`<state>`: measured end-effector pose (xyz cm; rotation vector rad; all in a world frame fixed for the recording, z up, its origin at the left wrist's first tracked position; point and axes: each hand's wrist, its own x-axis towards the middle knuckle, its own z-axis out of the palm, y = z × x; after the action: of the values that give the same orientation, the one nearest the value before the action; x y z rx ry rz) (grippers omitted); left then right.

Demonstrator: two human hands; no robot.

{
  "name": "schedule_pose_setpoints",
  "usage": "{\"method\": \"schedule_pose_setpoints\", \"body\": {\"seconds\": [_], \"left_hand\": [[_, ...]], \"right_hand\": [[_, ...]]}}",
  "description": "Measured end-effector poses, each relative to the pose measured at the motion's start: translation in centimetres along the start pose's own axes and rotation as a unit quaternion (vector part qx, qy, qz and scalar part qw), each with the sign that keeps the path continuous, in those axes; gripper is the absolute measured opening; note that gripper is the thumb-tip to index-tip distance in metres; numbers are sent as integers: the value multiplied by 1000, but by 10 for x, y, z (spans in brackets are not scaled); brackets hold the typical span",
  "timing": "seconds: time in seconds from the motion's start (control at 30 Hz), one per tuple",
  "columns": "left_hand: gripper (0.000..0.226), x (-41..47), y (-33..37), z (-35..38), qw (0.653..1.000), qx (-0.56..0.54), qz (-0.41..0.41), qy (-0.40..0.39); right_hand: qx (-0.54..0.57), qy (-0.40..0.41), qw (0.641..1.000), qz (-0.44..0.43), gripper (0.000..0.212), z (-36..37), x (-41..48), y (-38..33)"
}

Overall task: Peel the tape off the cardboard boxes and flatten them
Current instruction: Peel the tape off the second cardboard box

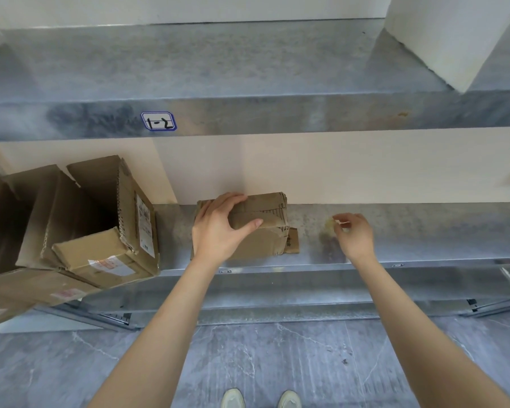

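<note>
A small closed cardboard box [265, 228], crumpled and wrapped in tape, sits on the lower metal shelf [409, 231]. My left hand [218, 225] grips its left top, fingers over the far edge and thumb across the top. A loose flap sticks out at the box's lower right. My right hand [355, 234] hovers to the right of the box, fingertips pinching a small crumpled wad of clear tape [331, 223] just above the shelf.
Larger opened cardboard boxes [100, 219] with shipping labels lie tipped on the shelf's left end, one overhanging the front edge. An upper metal shelf [248, 113] labelled "1-2" holds white foam blocks [454, 39]. Grey marble floor and my shoes lie below.
</note>
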<state>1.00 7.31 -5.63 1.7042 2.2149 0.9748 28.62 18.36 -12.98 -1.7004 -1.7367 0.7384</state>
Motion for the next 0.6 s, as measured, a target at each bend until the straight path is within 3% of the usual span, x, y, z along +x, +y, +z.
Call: {"method": "schedule_pose_setpoints", "body": {"seconds": [0.2,0.6], "left_hand": [[57,0,0,0,1000,5,4,-1],[57,-1,-1,-1,1000,1,5,0]], "right_hand": [[32,12,999,17,10,-3,-5,0],[22,15,1000,-7,16,-5,-10,-18]]}}
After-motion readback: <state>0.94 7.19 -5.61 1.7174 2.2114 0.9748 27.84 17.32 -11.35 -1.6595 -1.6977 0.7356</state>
